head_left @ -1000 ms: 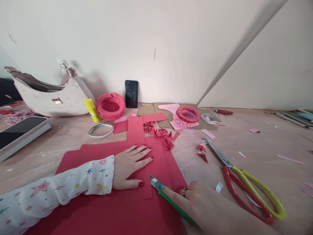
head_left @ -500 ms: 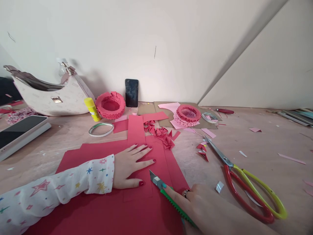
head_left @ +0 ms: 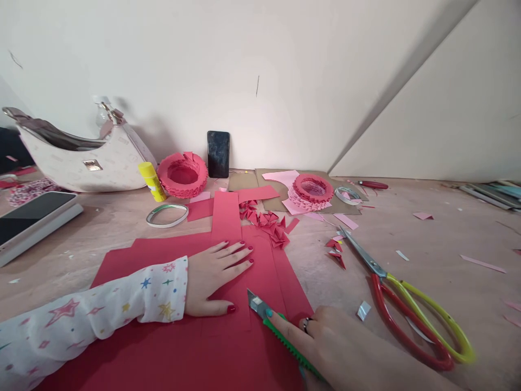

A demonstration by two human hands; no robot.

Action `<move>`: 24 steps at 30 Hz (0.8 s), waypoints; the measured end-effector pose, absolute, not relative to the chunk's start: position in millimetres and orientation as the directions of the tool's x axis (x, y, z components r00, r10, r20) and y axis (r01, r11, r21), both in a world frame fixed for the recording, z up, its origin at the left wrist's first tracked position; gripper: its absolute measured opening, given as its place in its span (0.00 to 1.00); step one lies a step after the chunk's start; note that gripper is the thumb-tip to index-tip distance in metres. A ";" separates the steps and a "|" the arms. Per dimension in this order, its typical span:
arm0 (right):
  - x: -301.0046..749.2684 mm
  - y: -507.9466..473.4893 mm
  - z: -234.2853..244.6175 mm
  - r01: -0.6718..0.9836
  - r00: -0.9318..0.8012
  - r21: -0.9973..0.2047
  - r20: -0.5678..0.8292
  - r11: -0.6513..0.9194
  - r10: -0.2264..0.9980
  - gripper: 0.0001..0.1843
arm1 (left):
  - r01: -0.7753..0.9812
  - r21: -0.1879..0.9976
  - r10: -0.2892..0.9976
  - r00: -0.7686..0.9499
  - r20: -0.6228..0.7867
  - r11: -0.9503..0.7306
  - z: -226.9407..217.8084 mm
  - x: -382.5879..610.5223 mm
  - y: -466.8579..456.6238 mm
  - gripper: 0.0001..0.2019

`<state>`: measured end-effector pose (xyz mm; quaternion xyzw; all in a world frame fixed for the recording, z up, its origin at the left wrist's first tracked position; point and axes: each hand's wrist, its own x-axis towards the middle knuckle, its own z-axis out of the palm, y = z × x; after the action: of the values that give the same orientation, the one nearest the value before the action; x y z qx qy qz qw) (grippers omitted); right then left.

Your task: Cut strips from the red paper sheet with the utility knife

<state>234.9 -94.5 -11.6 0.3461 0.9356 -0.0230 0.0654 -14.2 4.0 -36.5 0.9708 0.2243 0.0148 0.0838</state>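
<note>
Over red card sheets [head_left: 228, 353] on the desk [head_left: 407, 228], the left grip [head_left: 215, 279] lies flat and open, fingers spread and pressing down, while the right grip [head_left: 337, 342] closes narrowly around a green utility knife [head_left: 291, 347], its steel blade [head_left: 257, 304] angled just over the card.

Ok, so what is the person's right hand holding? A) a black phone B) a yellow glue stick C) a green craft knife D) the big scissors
C. The right hand grips the green craft knife, its metal blade pointing at the red paper.
</note>
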 end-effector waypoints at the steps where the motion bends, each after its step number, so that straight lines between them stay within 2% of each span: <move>1: 235.0 -94.2 -12.2 0.651 -0.752 0.000 -0.133 0.759 0.645 0.33 | 0.432 0.168 0.436 0.900 -0.010 -0.886 -36.5 -14.1 3.6 0.37; 10: 230.3 -89.8 -12.3 0.657 -0.749 0.021 -0.092 0.753 0.656 0.34 | 0.424 0.173 0.426 0.904 -0.027 -0.889 -36.7 -13.1 2.3 0.37; 17: 230.5 -92.7 -10.8 0.682 -0.729 0.044 -0.038 0.730 0.683 0.31 | 0.416 0.196 0.424 0.905 0.000 -0.888 -37.1 -13.8 2.2 0.36; 24: 233.1 -90.5 -4.6 0.688 -0.723 0.018 -0.074 0.726 0.687 0.31 | 0.411 0.209 0.422 0.907 0.007 -0.887 -37.0 -14.6 2.5 0.36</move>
<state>233.1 -90.5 -4.6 0.3702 0.9282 -0.0055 0.0378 -14.6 2.5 -37.0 0.9711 0.2145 0.0262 0.1016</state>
